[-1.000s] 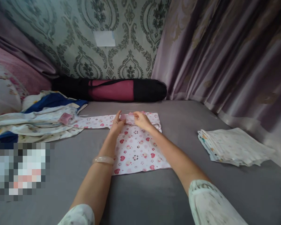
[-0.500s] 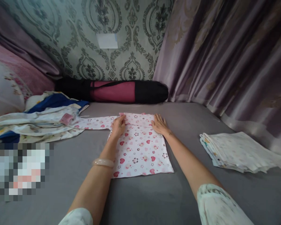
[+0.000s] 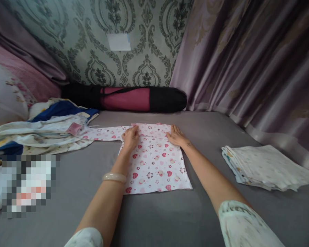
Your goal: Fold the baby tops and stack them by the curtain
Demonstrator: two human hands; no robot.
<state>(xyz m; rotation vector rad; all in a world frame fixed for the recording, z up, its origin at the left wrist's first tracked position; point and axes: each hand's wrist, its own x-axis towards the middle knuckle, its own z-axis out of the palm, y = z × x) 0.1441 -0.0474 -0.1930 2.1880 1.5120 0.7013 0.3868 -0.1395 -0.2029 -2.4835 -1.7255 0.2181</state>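
A small white long-sleeved shirt (image 3: 154, 168) printed with red hearts, flowers and little faces lies flat on the grey bed. Its left sleeve (image 3: 105, 133) stretches out toward a clothes heap, while the other sleeve (image 3: 154, 130) seems folded across the upper chest. My left hand (image 3: 130, 137) is at the left shoulder, its fingers curled and closed on the cloth. At the right shoulder edge, my right hand (image 3: 178, 136) rests flat with fingers stretched out, pressing on the fabric. A pale bangle (image 3: 114, 177) circles my left forearm.
Loose clothes (image 3: 64, 123) are heaped at the left. A folded stack of white cloth (image 3: 267, 166) lies at the right. Against the patterned wall sits a long black and dark red bag (image 3: 125, 99). Purple curtains (image 3: 221, 61) hang at the right. A blurred-out patch covers something lower left.
Both hands keep nearly the same place on the shirt. The whole view has shifted very slightly; the shirt and the clothes around it look unchanged.
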